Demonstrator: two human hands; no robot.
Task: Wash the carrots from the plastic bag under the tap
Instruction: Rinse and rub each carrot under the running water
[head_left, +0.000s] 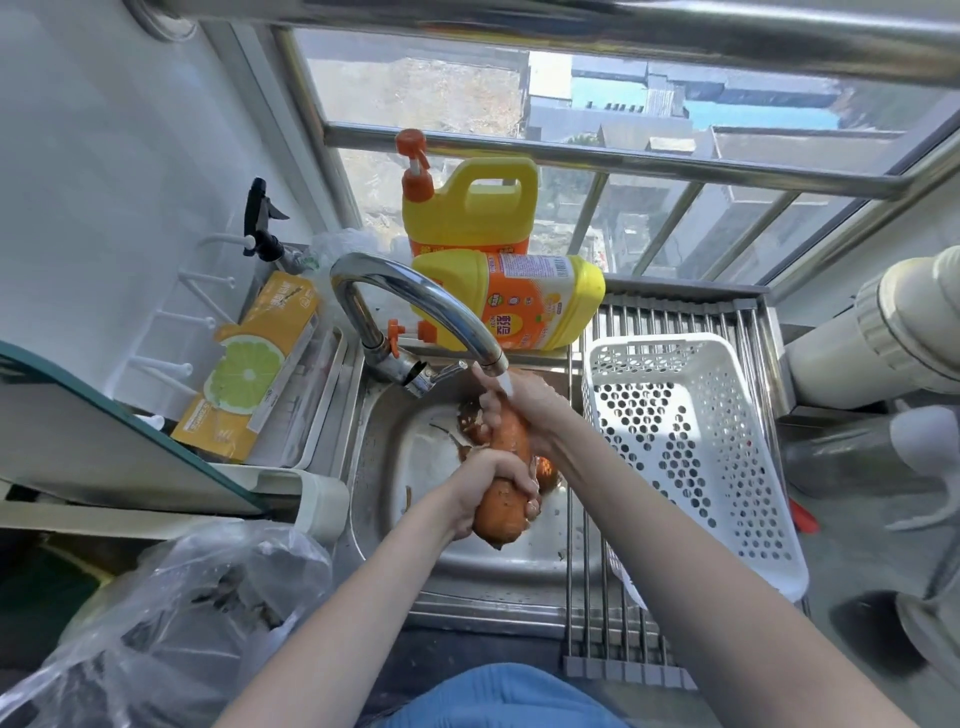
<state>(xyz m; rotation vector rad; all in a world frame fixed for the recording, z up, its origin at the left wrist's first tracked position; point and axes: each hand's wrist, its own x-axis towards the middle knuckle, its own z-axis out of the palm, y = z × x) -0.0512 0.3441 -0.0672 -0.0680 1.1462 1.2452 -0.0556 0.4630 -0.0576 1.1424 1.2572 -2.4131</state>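
Over the steel sink (395, 499) I hold one large orange carrot (506, 470) lengthwise under the tap (415, 301), whose spout runs water onto its far end. My left hand (493, 483) grips the carrot's thick near half. My right hand (519, 405) wraps its far end right below the spout. Other muddy carrots (545, 467) lie in the basin beneath, mostly hidden. The clear plastic bag (171, 613), smeared with soil, sits at the lower left on the counter.
A white perforated basket (680, 447) rests on a roll-up rack (587, 561) right of the sink. Two yellow detergent bottles (498, 260) stand and lie behind the tap. A lemon-print box (254, 364) fills a tray at left. A white pipe (883, 332) is at right.
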